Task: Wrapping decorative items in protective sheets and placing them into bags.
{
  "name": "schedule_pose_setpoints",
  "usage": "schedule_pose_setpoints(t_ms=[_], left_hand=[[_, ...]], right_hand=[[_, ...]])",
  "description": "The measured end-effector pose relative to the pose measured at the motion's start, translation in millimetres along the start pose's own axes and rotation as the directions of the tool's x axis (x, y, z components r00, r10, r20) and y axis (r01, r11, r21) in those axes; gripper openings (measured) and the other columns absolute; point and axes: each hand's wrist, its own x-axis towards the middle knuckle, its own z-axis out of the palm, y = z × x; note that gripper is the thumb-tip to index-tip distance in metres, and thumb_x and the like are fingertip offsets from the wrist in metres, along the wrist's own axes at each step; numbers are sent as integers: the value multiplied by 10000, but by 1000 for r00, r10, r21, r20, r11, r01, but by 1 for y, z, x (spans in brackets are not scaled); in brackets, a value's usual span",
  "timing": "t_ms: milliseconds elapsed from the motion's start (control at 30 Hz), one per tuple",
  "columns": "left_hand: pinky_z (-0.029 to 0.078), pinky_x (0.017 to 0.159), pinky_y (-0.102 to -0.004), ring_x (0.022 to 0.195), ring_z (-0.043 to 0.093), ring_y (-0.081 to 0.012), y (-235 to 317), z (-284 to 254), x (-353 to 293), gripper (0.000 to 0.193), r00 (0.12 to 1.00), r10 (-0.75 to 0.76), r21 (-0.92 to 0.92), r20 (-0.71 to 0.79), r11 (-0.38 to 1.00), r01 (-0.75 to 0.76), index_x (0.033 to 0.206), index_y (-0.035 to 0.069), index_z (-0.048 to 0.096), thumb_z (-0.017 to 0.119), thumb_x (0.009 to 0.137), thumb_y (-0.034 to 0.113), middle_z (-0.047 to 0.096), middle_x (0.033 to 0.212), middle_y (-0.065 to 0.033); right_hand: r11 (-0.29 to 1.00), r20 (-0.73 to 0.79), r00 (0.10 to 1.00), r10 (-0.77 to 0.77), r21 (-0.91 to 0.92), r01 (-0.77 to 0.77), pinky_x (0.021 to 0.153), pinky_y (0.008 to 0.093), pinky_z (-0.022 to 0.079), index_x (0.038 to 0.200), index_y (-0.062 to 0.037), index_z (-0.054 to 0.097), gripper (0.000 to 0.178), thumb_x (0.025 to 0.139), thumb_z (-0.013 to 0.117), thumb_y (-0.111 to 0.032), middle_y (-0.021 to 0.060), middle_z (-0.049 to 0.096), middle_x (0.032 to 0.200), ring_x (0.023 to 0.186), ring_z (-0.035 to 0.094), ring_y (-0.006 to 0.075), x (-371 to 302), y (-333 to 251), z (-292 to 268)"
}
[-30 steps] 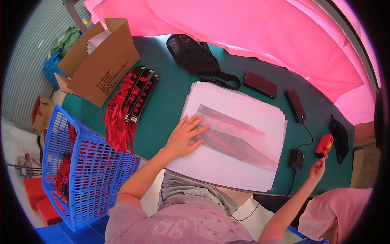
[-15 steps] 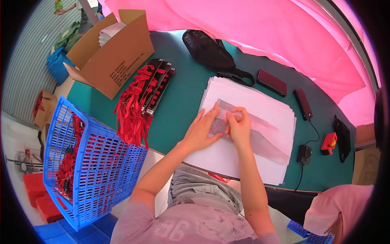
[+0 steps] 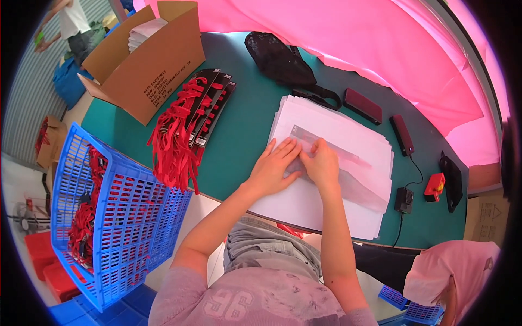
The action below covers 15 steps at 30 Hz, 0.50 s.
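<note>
A stack of white paper sheets lies in front of me on the green table. On top of it is a thin, see-through greyish sheet, with a flat grey strip showing along its upper part. My left hand rests palm down at the sheet's left end, fingers stretched out. My right hand is beside it, thumb and fingers pinched together at the thin sheet; the fingertips partly hide what they grip.
Left of the stack lie black cards with red ribbons, before an open cardboard box. A blue basket of red ribbon pieces stands at the table's left edge. A black bag, dark red cases and a red tape dispenser lie beyond and right.
My right hand has turned slightly and its fingers have closed further together. The fingers of my left hand lie a little closer to it. The whole view has shifted slightly.
</note>
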Motion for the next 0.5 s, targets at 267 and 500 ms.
schedule_pose_setpoints(t_ms=[267, 500], left_hand=[[163, 1169, -451, 1408, 304, -259, 3, -6, 1, 616, 998, 8, 63, 67, 998, -12, 1407, 61, 426, 582, 882, 341, 380, 1489, -126], [56, 1143, -592, 1431, 227, -312, 45, -34, 30, 727, 992, 67, 280, 103, 956, -93, 1408, -5, 384, 526, 896, 492, 302, 1515, -182]], right_hand=[[994, 64, 994, 88, 63, -92, 509, 302, 399, 768, -61, 565, 154, 793, 684, -155, 24, 535, 573, 518, 485, 175, -54, 52, -69], [983, -407, 896, 180, 43, -179, 587, 221, 408, 1090, -48, 610, 264, 842, 654, -126, 40, 573, 873, 687, 475, 101, -73, 212, -165]])
